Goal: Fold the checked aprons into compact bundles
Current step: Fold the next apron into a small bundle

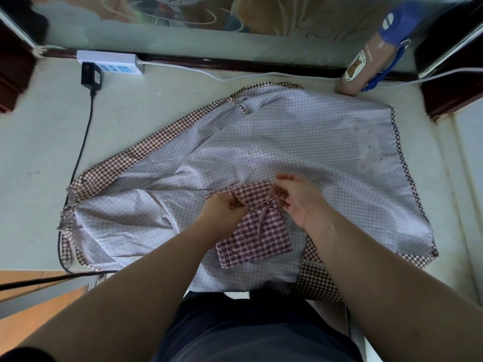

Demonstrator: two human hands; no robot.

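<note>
Checked cotton, maroon and white, folded into a small bundle (254, 231) and lying at the centre of a spread apron (326, 142) on a pale table (39, 152). Left hand (224, 209) curled tight on one end of the tie (262, 222), right hand (296, 198) pinching the other end between thumb and fingertips, both at the bundle's top edge. Probably mid-knot, cinching the folds. Thin, light and limp by the look of it: no stiffness to keep a crease unaided, apt to spring open if let go. Best taken by the tie ends close to the knot, with the bundle kept flat underneath. Larger apron not yet folded, pale side up, creased, checked border showing. Power strip (112, 62) and bottle (366, 61) at the back, well apart.
</note>
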